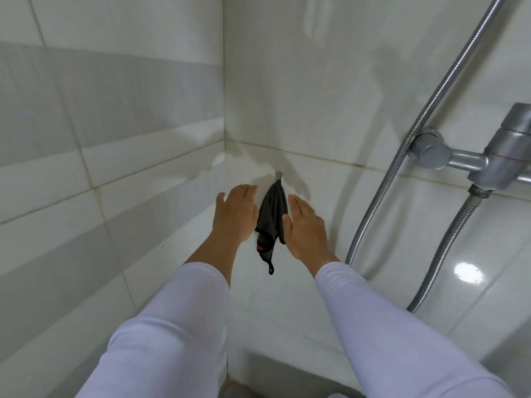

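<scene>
A dark cloth [271, 219] with a red patch near its lower edge hangs from a small metal hook [278, 175] on the white tiled wall, close to the corner. My left hand [235, 214] is stretched out just left of the cloth, fingers straight and together. On the other side, my right hand [306, 225] reaches forward with flat fingers, its thumb edge beside the cloth. Neither hand holds anything. Both arms wear white sleeves.
A chrome shower mixer [500, 159] juts from the wall at the right. Two ribbed metal hoses [382, 191] run up and down from it. The left tiled wall [100, 139] meets the right one in a corner [224, 124].
</scene>
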{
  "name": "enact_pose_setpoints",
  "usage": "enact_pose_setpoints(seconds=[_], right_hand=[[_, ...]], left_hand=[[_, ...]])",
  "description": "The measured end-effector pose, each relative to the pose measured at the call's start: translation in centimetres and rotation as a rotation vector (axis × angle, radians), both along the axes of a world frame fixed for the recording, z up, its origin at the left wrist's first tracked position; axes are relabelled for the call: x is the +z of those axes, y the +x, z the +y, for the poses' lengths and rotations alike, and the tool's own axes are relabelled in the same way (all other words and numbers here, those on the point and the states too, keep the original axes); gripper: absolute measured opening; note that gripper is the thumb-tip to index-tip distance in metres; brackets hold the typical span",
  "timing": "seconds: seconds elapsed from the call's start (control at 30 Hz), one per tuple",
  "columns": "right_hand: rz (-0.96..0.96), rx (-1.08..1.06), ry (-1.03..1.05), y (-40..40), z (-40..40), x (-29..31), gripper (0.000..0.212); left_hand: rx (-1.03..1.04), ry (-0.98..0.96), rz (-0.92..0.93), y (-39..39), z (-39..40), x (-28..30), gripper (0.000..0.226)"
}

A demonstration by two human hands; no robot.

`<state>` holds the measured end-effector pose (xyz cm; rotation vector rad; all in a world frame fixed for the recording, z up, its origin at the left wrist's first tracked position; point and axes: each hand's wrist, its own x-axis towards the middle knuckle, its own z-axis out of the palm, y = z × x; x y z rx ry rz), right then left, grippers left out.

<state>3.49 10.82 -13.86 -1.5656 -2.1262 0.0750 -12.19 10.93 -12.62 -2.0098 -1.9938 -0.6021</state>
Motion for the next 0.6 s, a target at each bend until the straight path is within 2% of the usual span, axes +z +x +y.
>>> enact_pose_setpoints(seconds=[0.13,0.2,0.27,0.43,0.6], right_hand=[[0.228,-0.019,-0.032,-0.8,1.9,-1.4,0.044],[0.398,-0.031,-0.041,-1.3,2.7,-2.0,0.038],[0.489,-0.054,-0.058,-1.7,3.5,-2.4,0.031],[0.577,-0.118,-0.124,-2.2,4.3,-2.2,0.023],[0.558,-0.162,-0.166,-2.0,4.6,-2.3,0.018]], left_hand=[[0.024,-0.068,-0.029,0.4,2.9,-1.5,0.043],[0.042,-0.135,-0.098,0.4,4.0,-2.0,0.041],[0.045,-0.203,-0.179,0.5,4.9,-2.3,0.039],[0.029,-0.259,-0.34,0.5,6.1,-2.9,0.031],[-0.016,-0.236,-0.466,-0.2,5.8,-3.0,0.029]])
